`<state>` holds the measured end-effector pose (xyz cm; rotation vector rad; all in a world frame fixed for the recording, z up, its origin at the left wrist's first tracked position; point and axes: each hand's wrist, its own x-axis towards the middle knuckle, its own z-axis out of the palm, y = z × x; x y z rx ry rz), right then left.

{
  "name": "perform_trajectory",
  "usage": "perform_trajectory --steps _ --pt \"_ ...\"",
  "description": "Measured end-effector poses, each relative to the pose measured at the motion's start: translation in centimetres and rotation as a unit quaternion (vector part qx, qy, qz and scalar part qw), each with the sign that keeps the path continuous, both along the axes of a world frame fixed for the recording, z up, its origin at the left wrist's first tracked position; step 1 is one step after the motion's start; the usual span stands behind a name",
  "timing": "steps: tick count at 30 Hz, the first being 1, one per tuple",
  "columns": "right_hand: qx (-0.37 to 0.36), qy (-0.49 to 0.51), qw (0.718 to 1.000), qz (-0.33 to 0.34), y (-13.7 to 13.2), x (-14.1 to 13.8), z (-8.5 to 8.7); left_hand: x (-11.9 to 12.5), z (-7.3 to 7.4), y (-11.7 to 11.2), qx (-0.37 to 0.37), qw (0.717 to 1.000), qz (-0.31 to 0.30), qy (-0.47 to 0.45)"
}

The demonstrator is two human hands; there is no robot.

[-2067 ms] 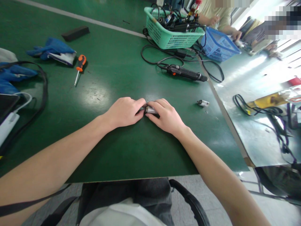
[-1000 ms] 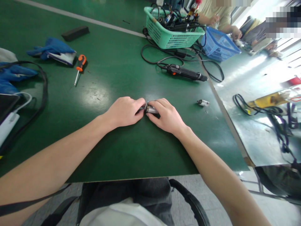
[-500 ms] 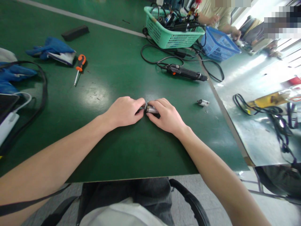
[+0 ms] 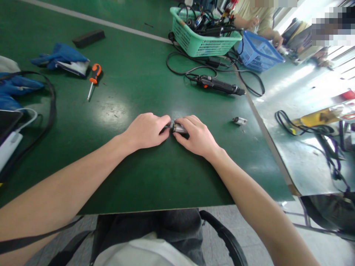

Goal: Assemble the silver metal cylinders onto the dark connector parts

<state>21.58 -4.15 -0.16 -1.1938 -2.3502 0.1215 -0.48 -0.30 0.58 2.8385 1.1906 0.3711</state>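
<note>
A small silver cylinder [image 4: 180,128], much like a little motor, lies on its side just above the green table with a dark ring at its left end. My right hand [image 4: 196,135] is wrapped round its body, thumb below and fingers over the top. Facing it, my left hand [image 4: 151,130] is closed in a pinch at the cylinder's left end. A thin dark piece shows between the left thumb and forefinger, mostly hidden, so its kind is unclear. Farther right lies a second small silver cylinder [image 4: 239,121] with a dark tip, touched by neither hand.
A black electric screwdriver [image 4: 219,85] with its cable lies beyond my hands. Behind it stand a green basket [image 4: 206,46] of tools and a blue basket [image 4: 257,55]. At left are an orange-handled screwdriver [image 4: 95,75], blue gloves [image 4: 59,57] and a black block [image 4: 88,38]. Co-workers sit at upper right.
Both hands stay at almost the same place, closed as before. The cylinder's left end shows very slightly more. Nothing else on the green table has visibly moved.
</note>
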Motion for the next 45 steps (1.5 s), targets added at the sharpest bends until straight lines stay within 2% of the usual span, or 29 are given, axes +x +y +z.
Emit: perform_trajectory --steps 45 --pt "-0.012 0.007 1.000 -0.001 0.03 0.15 -0.03 -0.03 -0.15 0.04 0.015 1.000 -0.014 0.001"
